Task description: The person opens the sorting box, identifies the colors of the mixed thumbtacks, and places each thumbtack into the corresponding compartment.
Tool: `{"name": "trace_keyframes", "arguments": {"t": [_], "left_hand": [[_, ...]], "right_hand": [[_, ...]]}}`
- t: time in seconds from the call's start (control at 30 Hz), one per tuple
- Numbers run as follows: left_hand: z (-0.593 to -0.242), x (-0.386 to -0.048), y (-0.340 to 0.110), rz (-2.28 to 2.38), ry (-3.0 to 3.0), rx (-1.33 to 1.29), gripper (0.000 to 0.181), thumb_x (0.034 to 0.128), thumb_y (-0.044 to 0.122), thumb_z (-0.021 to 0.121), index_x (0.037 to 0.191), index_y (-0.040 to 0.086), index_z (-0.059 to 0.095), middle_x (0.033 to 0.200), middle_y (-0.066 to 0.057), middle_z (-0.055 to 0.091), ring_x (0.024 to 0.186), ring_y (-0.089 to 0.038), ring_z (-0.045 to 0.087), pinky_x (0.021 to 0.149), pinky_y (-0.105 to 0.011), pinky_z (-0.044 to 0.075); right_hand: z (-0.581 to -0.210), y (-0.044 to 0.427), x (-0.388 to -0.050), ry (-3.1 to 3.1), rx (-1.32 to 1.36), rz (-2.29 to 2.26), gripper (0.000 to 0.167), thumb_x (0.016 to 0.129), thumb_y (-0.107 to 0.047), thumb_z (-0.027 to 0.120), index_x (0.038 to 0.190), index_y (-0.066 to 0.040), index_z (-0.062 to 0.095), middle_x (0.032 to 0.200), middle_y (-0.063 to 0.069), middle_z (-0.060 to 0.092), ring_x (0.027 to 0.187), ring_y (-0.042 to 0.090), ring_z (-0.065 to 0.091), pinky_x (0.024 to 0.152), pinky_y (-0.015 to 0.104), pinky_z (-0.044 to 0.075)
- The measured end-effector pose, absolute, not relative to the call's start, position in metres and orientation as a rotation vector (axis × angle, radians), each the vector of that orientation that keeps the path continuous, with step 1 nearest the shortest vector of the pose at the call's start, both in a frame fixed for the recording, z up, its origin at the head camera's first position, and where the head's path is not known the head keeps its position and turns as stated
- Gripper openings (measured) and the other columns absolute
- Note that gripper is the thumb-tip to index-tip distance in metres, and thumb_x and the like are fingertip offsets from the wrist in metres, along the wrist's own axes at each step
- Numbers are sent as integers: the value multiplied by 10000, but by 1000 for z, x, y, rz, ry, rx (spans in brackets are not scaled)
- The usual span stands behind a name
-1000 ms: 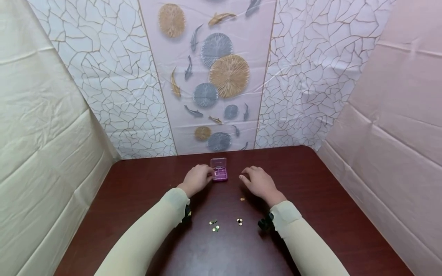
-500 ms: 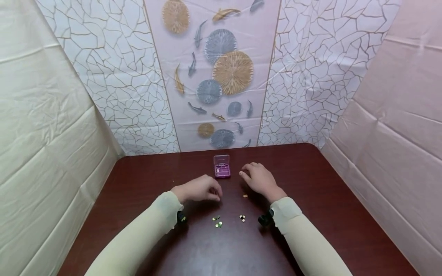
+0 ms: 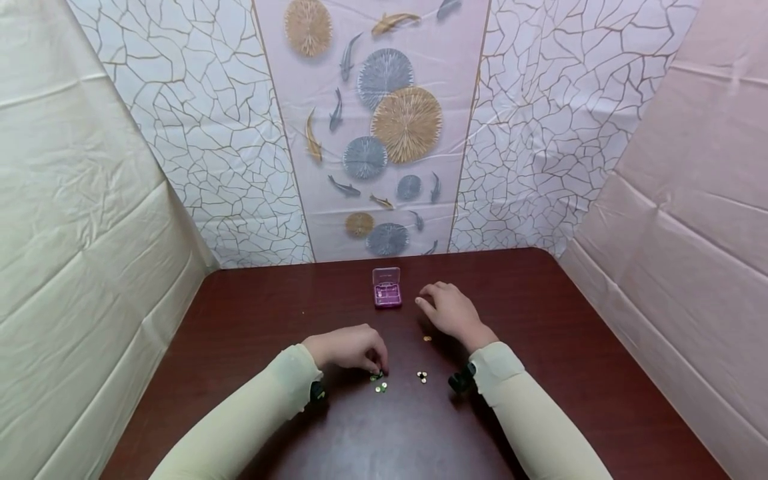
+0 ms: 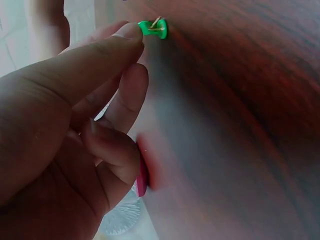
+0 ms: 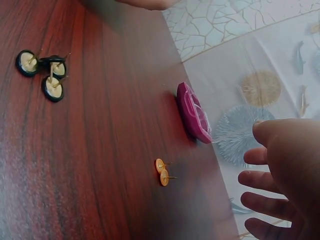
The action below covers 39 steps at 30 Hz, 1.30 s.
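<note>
My left hand [image 3: 348, 347] is down at a small group of green push pins [image 3: 381, 387] on the table. In the left wrist view, its thumb and forefinger pinch a green push pin [image 4: 159, 29] at the tabletop; whether one or two pins are there is hard to tell. The right hand [image 3: 450, 312] hovers right of the pink case [image 3: 387, 295], fingers loosely bent and holding nothing. That case stands with its clear lid raised and shows divided compartments. In the right wrist view, two orange thumbtacks [image 5: 164, 177] lie near the right hand.
Three black-rimmed thumbtacks [image 5: 52, 89] lie on the dark red-brown table [image 3: 252, 300], points up. A patterned curtain [image 3: 384, 133] hangs behind the table's far edge, with plain fabric at both sides.
My left hand has moved from the pink case back toward me, down to the green push pins. The right hand has stayed in place. The view has shifted slightly.
</note>
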<state>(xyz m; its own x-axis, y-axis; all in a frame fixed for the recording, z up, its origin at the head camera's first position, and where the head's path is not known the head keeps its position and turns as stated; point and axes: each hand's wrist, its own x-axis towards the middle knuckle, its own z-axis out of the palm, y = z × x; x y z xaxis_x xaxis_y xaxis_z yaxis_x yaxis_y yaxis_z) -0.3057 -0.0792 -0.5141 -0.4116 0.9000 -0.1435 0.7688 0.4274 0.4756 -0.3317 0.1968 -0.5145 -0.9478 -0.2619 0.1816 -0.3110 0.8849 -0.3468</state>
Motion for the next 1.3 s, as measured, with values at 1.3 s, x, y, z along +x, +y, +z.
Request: {"name": "trace_keyframes", "arguments": {"t": [1.3], "left_hand": [[-518, -372, -82, 769, 3018, 981, 67, 1002, 133, 825, 957, 181, 837, 907, 103, 759, 843, -83, 707, 793, -353, 601]], "right_hand": [[-510, 198, -331, -2894, 473, 563, 334, 1095, -378, 694, 1292, -118, 763, 1296, 106, 726, 1253, 344, 657, 1037, 568, 545]]}}
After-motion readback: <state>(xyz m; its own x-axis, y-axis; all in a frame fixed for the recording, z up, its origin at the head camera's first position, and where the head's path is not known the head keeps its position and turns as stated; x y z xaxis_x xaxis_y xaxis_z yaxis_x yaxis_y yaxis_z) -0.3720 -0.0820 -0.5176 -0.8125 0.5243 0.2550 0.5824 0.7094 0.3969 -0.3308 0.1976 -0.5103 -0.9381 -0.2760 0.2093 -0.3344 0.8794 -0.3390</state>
